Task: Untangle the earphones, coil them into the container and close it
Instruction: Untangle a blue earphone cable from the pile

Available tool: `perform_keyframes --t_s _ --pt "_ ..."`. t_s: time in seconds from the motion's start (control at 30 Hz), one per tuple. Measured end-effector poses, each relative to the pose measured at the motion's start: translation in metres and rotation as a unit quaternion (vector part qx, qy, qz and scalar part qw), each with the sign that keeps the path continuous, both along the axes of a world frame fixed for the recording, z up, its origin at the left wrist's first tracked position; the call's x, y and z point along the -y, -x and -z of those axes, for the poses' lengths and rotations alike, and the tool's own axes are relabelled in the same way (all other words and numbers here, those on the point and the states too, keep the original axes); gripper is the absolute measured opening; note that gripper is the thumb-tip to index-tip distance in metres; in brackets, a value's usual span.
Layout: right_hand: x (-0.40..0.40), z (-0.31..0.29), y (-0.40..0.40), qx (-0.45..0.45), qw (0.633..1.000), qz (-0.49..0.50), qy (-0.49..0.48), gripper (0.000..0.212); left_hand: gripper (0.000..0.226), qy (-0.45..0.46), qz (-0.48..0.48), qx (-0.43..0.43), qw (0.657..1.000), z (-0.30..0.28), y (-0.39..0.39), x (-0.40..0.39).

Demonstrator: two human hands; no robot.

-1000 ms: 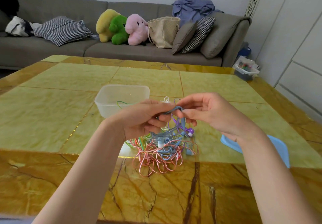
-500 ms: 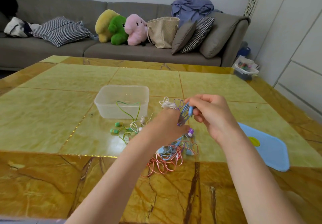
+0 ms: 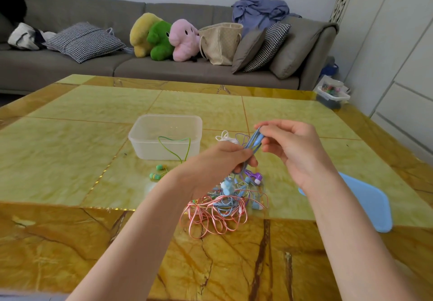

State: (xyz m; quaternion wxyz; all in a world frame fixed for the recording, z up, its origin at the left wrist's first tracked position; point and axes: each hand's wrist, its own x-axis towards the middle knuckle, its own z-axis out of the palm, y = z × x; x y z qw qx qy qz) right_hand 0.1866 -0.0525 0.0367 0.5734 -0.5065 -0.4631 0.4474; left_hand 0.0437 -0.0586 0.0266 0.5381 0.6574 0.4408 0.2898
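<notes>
1. Head view showed the glossy yellow-and-amber marble table (image 3: 70,150) carrying everything within easy reach of the person.
2. The clear rectangular plastic container (image 3: 165,136) stood open beyond the hands, and it looked empty, apparently waiting for coiled earphones.
3. The flat light-blue plastic lid (image 3: 365,207) lay aside to the right, part hidden by the right forearm, leaving the container mouth free.
4. The tangled heap of pink, blue and purple earphone cables (image 3: 225,207) rested on the table under the wrists, one blue cable (image 3: 254,141) rising from it.
5. The left hand (image 3: 218,162) curled round the blue cable's lower part; the right hand (image 3: 293,146) pinched its top, likely drawing it taut to free it.
6. A green pair of earbuds (image 3: 158,171) lay just left, near the container.
</notes>
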Motion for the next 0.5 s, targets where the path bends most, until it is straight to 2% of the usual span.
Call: perform_keyframes --t_s 0.07,0.17,0.33,0.4,0.5 --pt "0.001 0.000 0.000 -0.016 1.000 0.000 0.000 0.019 0.037 0.029 0.006 0.024 0.999 -0.001 -0.002 -0.001" --pt "0.001 0.002 0.002 -0.031 0.999 -0.005 -0.006 0.019 0.037 0.126 0.002 0.132 0.983 -0.004 -0.005 -0.002" --pt "-0.001 0.006 0.006 -0.008 0.999 -0.020 -0.033 0.019 0.023 0.208 -0.036 0.240 0.947 0.000 -0.004 -0.007" --pt "-0.002 0.006 0.004 -0.011 0.998 -0.060 -0.022 0.018 0.019 0.208 -0.058 0.257 0.942 0.002 -0.001 -0.008" --pt "-0.001 0.003 -0.004 -0.009 0.988 -0.148 0.036 0.010 0.019 0.175 -0.059 0.243 0.952 0.004 0.006 -0.007"
